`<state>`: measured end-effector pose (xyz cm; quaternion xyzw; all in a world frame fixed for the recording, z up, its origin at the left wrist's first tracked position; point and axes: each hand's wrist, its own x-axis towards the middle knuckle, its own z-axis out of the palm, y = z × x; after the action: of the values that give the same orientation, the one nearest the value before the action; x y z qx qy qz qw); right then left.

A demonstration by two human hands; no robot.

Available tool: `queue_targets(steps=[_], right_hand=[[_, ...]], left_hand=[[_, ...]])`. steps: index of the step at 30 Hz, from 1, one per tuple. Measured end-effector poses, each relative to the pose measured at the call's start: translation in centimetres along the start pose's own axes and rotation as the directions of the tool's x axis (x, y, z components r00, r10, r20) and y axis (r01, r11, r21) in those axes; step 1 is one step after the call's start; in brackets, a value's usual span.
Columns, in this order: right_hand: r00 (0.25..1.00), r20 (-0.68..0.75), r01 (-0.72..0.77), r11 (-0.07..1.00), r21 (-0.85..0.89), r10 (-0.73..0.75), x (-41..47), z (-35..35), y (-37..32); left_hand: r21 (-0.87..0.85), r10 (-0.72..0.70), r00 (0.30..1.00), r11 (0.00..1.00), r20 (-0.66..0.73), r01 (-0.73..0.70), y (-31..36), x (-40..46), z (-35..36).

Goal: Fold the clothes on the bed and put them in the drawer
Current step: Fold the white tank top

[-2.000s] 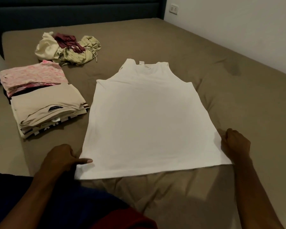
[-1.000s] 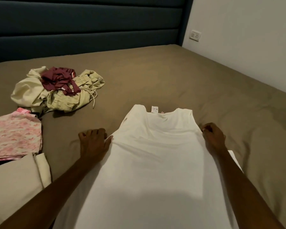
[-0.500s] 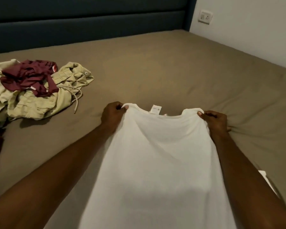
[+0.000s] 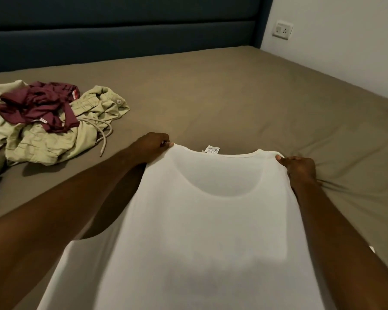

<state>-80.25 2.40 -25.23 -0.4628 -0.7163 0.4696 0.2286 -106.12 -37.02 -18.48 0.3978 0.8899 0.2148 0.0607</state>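
The white tank top (image 4: 202, 220) hangs stretched between the two hands, its body running from them back toward the person and out of the bottom of the view. The left hand (image 4: 151, 144) pinches the left shoulder strap at its top, thumb and fingers closed on the cloth; the right hand (image 4: 300, 167) pinches the right shoulder strap the same way, its thumb lying along the edge of the fabric. The hands are well apart, with the scooped neckline spanning the gap between them. A small white label (image 4: 212, 150) stands up at the back of the neck, about midway between the hands and just beyond them. The darker curve of the front neckline shows through the thin cloth below the label.

Under and beyond both hands lies the bed (image 4: 233, 90), covered in an olive-brown sheet that wrinkles just to the right of the right hand. To the left of the left hand and a little beyond it sits a loose heap of pale green clothes (image 4: 54, 135) with a drawstring trailing toward that hand, and a crumpled maroon garment (image 4: 36, 106) lies on top of the heap. Far beyond the hands runs the dark blue headboard (image 4: 121, 34). Beyond the right hand, on the white wall, is a wall socket (image 4: 282, 29).
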Motion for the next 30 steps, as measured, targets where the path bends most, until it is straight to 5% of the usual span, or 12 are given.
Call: queue_targets(steps=[5, 12, 15, 17, 20, 23, 25, 27, 30], right_hand=[[0.994, -0.109, 0.011, 0.993, -0.121, -0.025, 1.5, 1.2, 1.7], [0.989, -0.149, -0.028, 0.948, -0.316, -0.021, -0.9, 1.6, 0.3], [0.997, -0.026, -0.082, 0.955, -0.286, 0.078, -1.3, 0.8, 0.4], [0.979, 0.152, -0.123, 0.988, -0.089, 0.136, -2.2, -0.6, -0.5], [0.903, 0.391, -0.226, 0.971, 0.074, 0.18, -6.2, -4.0, -3.4], [0.887, 0.431, -0.162, 0.986, -0.048, 0.167, -7.4, -5.0, -5.0], [0.952, 0.294, 0.014, 0.943, -0.333, 0.09, -8.9, -3.8, -5.0], [0.967, 0.133, 0.251, 0.737, -0.628, -0.216, -13.1, -1.1, -5.0], [0.839, 0.211, 0.509, 0.588, -0.629, -0.501, -23.8, 3.0, -6.8]], left_hand=[[0.219, 0.01, 0.993, 0.976, -0.115, 0.015, -0.4, -0.6, 2.0], [0.166, -0.063, 0.996, 0.983, -0.071, 0.074, -0.3, -0.7, 2.8], [-0.045, -0.211, 0.978, 0.976, 0.005, 0.211, 0.8, -1.7, 2.0], [-0.234, -0.31, 0.948, 0.919, 0.067, 0.317, 1.3, -3.7, 0.0], [-0.346, -0.293, 0.943, 0.878, 0.158, 0.331, 2.8, -9.2, -2.9], [-0.16, -0.29, 0.957, 0.944, 0.018, 0.289, 2.6, -16.5, -3.8], [-0.047, -0.331, 0.943, 0.943, -0.037, 0.329, 2.0, -21.1, -3.9], [0.05, -0.359, 0.932, 0.931, -0.057, 0.362, 0.9, -24.6, -3.4], [0.045, -0.301, 0.952, 0.952, -0.053, 0.304, -1.3, -27.7, -2.9]])
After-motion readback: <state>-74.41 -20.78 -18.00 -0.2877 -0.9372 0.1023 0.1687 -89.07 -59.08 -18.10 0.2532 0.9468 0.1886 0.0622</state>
